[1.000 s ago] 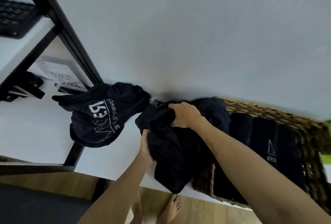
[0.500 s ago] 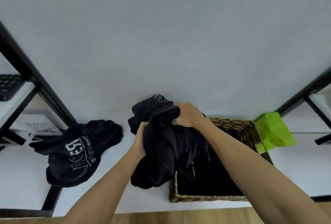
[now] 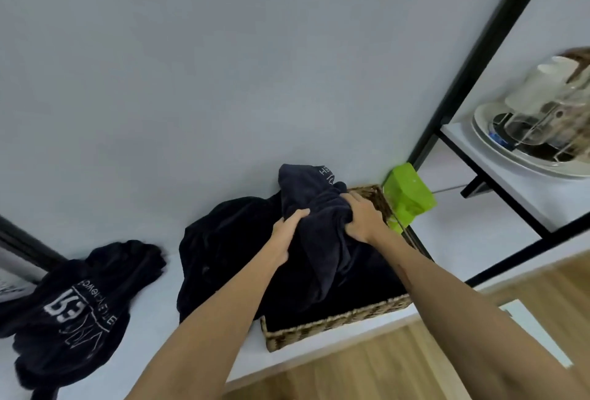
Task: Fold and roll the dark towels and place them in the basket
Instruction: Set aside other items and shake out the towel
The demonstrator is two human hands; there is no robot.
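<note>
Two dark towels are in play. The larger mass, the held towel (image 3: 322, 240), is bunched and unrolled, draped partly over the wicker basket (image 3: 335, 323) and partly onto the white shelf (image 3: 191, 345) at its left. The second towel (image 3: 79, 297) lies crumpled, well apart on the left. The left hand (image 3: 287, 233) and the right hand (image 3: 360, 217) are each clenched on a gathered fold near the top of the held towel. Risk: if lowered as it is, the bundle probably enters the basket unfolded, and its loose left portion may snag the rim or trail outside. The green object (image 3: 408, 195) beside the basket could be knocked.
</note>
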